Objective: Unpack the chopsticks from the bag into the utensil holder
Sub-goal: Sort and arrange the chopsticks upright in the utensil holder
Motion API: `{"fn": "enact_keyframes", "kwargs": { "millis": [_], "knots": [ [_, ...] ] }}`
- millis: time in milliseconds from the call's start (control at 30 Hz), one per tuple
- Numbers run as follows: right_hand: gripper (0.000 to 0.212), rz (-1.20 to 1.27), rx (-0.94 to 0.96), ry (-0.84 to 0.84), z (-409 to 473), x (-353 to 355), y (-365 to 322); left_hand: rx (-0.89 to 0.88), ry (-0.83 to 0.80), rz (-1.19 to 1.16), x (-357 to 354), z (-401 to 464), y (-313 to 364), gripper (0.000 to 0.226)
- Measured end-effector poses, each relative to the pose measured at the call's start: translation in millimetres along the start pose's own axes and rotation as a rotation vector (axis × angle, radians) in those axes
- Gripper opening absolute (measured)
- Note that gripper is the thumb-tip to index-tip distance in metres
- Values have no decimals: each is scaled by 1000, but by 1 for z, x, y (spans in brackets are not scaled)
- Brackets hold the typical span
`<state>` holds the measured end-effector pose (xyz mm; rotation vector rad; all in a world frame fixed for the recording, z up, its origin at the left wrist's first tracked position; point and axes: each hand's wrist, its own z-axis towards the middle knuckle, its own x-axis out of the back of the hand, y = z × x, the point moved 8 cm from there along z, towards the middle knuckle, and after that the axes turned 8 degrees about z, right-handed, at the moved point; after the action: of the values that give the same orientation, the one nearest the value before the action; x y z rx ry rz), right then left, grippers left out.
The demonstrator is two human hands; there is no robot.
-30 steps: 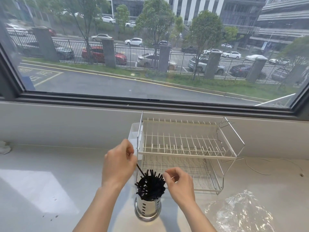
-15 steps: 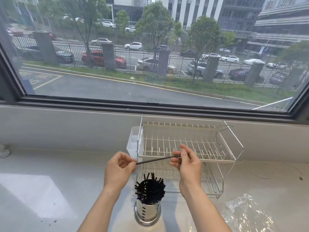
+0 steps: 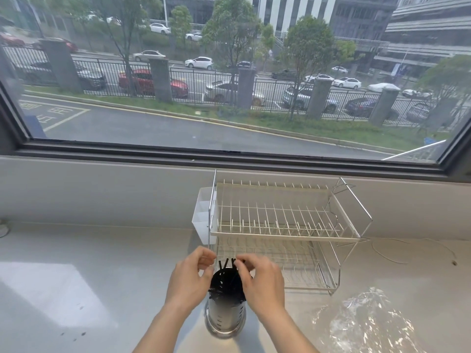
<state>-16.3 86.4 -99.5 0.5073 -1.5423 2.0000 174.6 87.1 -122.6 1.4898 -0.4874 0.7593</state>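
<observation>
Now, behind the perforated steel cylinder holder (image 3: pixel 225 319) stands a white two-tier wire dish rack (image 3: pixel 283 225); the crumpled clear plastic bag (image 3: pixel 367 324) lies right of it. Both hands have dropped to its mouth: left hand (image 3: pixel 187 278) loosely curled, right hand (image 3: pixel 262 281) pinching the black chopsticks (image 3: pixel 225 284), the lifted one seemingly reseated among those inside.

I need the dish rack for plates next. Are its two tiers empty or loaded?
Empty. Both tiers of the dish rack show only bare wire, and the chopsticks stand in the utensil holder in front of it.
</observation>
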Motion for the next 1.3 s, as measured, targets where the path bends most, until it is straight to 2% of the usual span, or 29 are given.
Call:
{"fn": "enact_keyframes", "kwargs": {
  "millis": [133, 267, 333, 433, 500, 567, 633, 733, 800, 933, 1167, 1300],
  "knots": [
    [22, -203, 112, -55, -9, -14, 2, -13, -55, 64, -6, -2, -3, 30],
    [34, -171, -4, -277, -12, -34, 22, 69, -150, 153, -21, -10, -19, 34],
    [37, -79, -49, -273, -10, -31, 26, 97, -133, 163, -21, -12, -22, 26],
    [50, 45, -164, -168, -4, -17, 34, 104, -102, 159, -20, -9, -21, 16],
    [62, 152, -294, -226, -4, -22, 42, 96, -104, 126, -21, -8, -18, 12],
    [64, 333, -441, -325, -11, -34, 47, 54, -96, 77, -26, -8, -13, 19],
    [56, 585, -570, -366, -18, -44, 48, 61, -99, -44, -32, -8, -12, 33],
    [66, 751, -635, -345, -24, -47, 50, 219, -230, -397, -50, -14, -18, 46],
    [72, 773, -632, -357, -26, -50, 52, 272, -299, -537, -62, -20, -17, 54],
    [77, 756, -594, -413, -30, -55, 49, 285, -315, -632, -72, -25, -8, 60],
    [61, 732, -497, -322, -32, -55, 45, 227, -236, -629, -70, -30, -8, 55],
    [54, 764, -502, -229, -29, -46, 50, 178, -193, -641, -62, -33, -11, 55]
  ]
}}
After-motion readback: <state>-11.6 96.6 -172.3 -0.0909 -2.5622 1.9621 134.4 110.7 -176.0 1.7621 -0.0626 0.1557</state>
